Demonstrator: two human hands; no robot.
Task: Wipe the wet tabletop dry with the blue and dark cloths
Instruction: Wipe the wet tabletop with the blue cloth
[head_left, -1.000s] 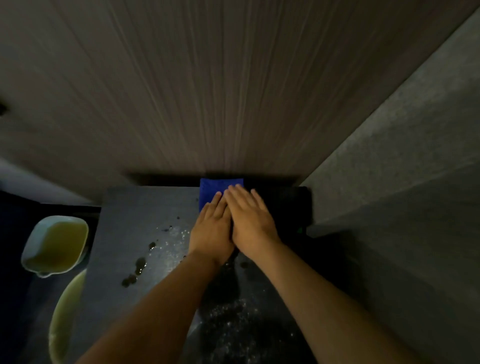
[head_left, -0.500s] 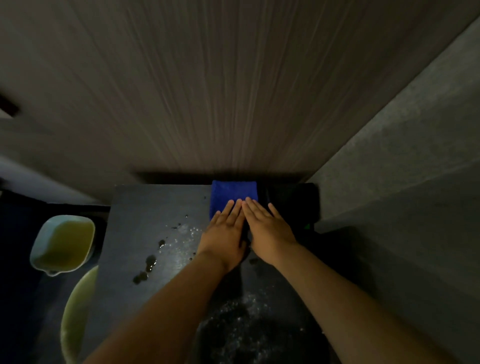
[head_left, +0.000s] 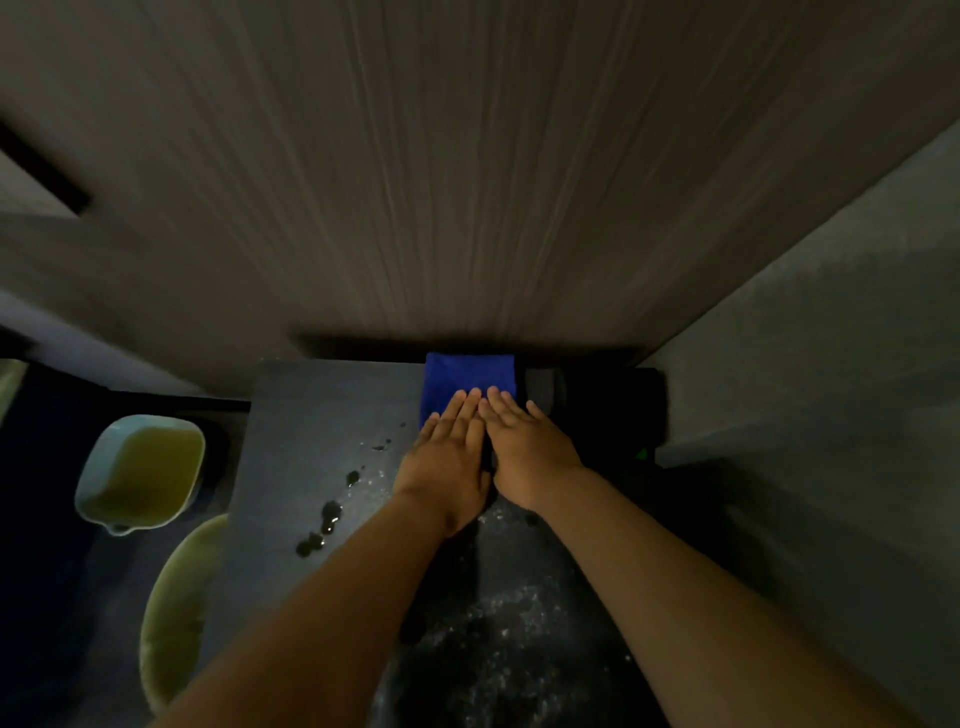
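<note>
A folded blue cloth (head_left: 467, 376) lies at the far edge of the dark tabletop (head_left: 322, 415), against the wall. My left hand (head_left: 447, 457) rests flat on its near part, fingers straight and together. My right hand (head_left: 530, 447) lies flat beside it, fingertips on the blue cloth's right corner. A dark cloth (head_left: 613, 405) shows dimly to the right of the blue one; whether my right palm rests on it is hidden. Water drops (head_left: 330, 514) sit left of my left wrist. A speckled wet patch (head_left: 509, 623) spreads between my forearms.
A wood-grain wall (head_left: 467, 182) rises behind the table and a grey wall (head_left: 805, 389) closes the right side. Left of the table are a pale tub (head_left: 140, 467) of yellowish liquid and a round greenish object (head_left: 176, 613) below it.
My hands have slid back toward me over the blue cloth, uncovering more of it. My right hand no longer overlaps the left; they now lie side by side.
</note>
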